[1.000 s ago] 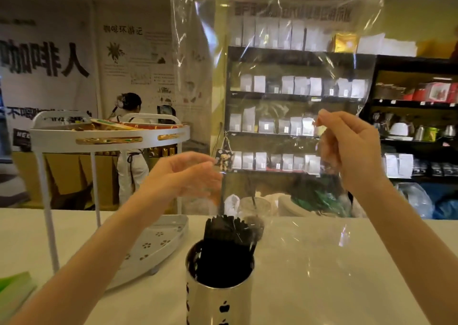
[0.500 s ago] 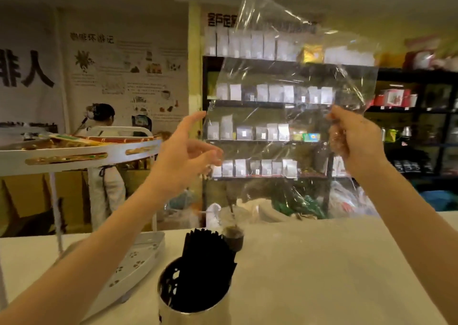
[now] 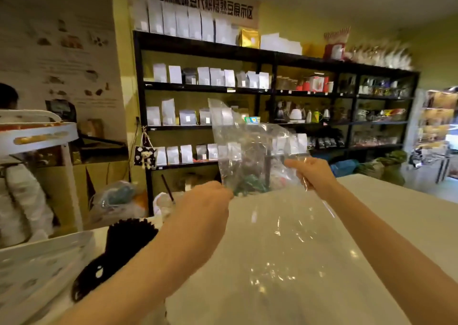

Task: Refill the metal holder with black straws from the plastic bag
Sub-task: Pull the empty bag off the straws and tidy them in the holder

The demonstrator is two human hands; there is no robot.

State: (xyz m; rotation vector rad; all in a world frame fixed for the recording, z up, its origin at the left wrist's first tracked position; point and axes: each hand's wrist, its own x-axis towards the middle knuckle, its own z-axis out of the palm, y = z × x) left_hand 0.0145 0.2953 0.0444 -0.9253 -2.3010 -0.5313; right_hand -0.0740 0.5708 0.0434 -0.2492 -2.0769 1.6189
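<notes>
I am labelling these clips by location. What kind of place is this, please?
Most likely a coffee shop with a retail corner. Black shelves carry rows of white pouches, kettles and pots stand on a middle shelf, and black straws stand on the white counter.

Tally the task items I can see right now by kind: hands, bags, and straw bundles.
Hands: 2, left hand and right hand, each gripping the bag.
Plastic bags: 1, the clear plastic bag, which looks empty.
Straw bundles: 1, black straws, partly hidden by the left forearm.
Total: 4
</notes>
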